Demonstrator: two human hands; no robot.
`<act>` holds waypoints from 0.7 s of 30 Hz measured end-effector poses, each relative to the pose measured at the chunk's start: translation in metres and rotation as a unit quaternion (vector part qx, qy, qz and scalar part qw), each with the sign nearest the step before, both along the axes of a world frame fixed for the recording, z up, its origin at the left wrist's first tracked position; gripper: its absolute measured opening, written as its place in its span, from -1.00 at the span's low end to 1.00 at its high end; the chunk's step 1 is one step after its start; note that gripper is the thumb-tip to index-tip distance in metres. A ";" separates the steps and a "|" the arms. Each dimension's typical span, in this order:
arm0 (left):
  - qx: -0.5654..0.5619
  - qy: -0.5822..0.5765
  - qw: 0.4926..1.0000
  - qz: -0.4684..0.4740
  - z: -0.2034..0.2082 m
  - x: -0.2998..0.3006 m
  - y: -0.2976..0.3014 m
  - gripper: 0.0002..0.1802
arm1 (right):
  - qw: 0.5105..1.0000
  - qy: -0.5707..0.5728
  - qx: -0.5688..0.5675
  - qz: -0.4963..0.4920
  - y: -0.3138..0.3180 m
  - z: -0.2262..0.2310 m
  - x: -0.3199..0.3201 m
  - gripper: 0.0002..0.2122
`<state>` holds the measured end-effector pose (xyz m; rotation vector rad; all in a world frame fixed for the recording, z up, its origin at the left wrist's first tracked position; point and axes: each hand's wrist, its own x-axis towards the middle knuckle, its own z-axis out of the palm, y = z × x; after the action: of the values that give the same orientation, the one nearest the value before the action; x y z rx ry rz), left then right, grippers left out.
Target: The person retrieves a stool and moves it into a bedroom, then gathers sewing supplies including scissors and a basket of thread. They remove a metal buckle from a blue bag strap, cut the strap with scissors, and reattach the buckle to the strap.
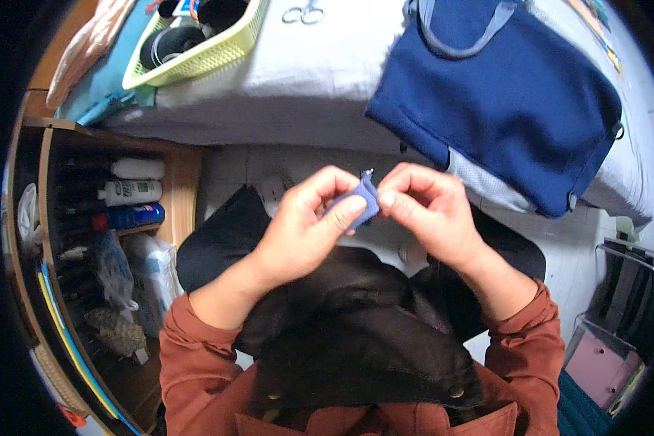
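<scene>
A small folded piece of blue-purple cloth (368, 202) is held up over my lap. My left hand (294, 227) grips it between thumb and fingers. At its upper end is a darker narrow bit with a shiny tip, too small to name. My right hand (443, 216) is closed in a pinch right beside the cloth's right edge. What sits between those fingertips, perhaps the cloth's edge or something thin, is hidden. Dark brown fabric (341, 320) lies across my lap below both hands.
Ahead is a bed with a pale sheet (320, 69). On it are scissors (303, 14), a yellow-green basket (218, 58) of dark items and a navy bag (494, 109) with grey handles. To the left, a wooden shelf (187, 185) holds several bottles (134, 192). A pink folder (599, 367) stands at right.
</scene>
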<state>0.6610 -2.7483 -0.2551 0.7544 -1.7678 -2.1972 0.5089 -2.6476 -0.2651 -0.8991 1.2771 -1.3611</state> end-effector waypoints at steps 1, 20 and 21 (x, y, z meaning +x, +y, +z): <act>-0.175 -0.003 0.985 -0.015 -0.008 0.004 0.000 -0.86 | 0.998 0.056 -0.006 0.003 0.004 -0.002 0.000 -0.89; -0.224 0.043 0.973 0.040 -0.006 0.055 0.004 -0.86 | 0.984 0.081 -0.043 0.152 -0.018 0.012 0.022 -0.85; -0.216 0.045 0.974 0.056 0.006 0.058 0.002 -0.86 | 0.988 0.070 -0.036 0.133 -0.026 0.016 0.022 -0.84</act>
<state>0.7187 -2.7464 -0.2493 0.6210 -2.0002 -1.6587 0.5313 -2.6740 -0.2488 -1.1890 1.1703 -1.1562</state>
